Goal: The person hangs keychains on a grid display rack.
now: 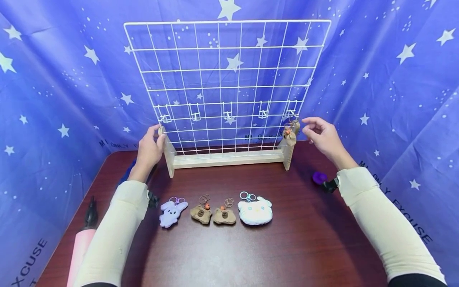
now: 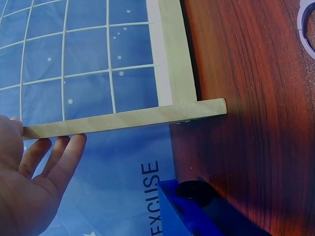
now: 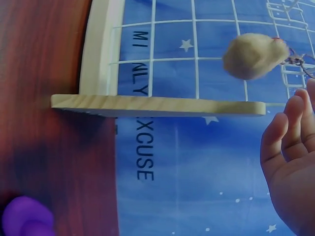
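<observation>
A white wire grid stands upright in a wooden base. My left hand pinches the upper part of the left wooden side post, with fingers on its outer face and the thumb across from them. On the grid's rightmost hook hangs a brown plush keychain, also seen in the right wrist view beside the right post. Just right of that keychain, my right hand is raised with loosely bent fingers, holding nothing. Several hooks line one row of the grid.
On the table before the rack lie a lilac bunny keychain, two brown plush keychains and a white plush keychain. A purple object lies at right. At left is a pink object with a black tip. Starry blue curtains surround the table.
</observation>
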`<move>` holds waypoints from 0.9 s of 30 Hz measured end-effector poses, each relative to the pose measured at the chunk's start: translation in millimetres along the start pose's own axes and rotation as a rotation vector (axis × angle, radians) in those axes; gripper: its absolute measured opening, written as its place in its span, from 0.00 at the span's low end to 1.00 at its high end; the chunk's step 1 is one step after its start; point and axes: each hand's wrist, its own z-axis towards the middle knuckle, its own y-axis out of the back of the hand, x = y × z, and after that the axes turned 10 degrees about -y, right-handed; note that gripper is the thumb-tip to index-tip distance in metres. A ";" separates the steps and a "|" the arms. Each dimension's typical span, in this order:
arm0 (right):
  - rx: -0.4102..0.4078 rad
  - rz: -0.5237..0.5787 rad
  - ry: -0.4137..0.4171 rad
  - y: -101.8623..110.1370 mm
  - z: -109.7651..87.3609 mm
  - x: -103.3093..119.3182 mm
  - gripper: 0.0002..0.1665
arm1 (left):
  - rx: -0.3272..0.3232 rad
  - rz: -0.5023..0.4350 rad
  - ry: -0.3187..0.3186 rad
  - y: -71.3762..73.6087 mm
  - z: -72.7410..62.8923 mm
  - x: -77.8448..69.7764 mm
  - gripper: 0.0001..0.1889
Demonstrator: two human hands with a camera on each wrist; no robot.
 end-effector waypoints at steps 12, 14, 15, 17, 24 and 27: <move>0.108 -0.047 -0.004 -8.8 -30.7 -16.0 0.13 | 0.012 -0.006 0.007 0.5 1.1 -0.2 0.25; 0.123 -0.083 -0.010 -12.4 -32.8 -23.6 0.15 | 0.015 -0.009 0.009 0.5 1.4 -0.3 0.25; 0.133 -0.097 -0.018 -14.5 -33.7 -27.1 0.17 | 0.015 -0.010 0.008 0.4 1.6 -0.2 0.25; 0.155 -0.117 -0.030 -19.2 -36.2 -32.3 0.18 | 0.014 -0.009 0.005 -0.1 2.0 0.4 0.25; 0.246 -0.119 -0.043 -41.0 -45.5 -39.0 0.13 | 0.013 -0.014 0.000 -1.0 2.8 2.6 0.25; 0.292 -0.146 -0.033 -52.2 -50.7 -32.0 0.13 | 0.009 -0.012 -0.004 -0.9 2.7 3.2 0.25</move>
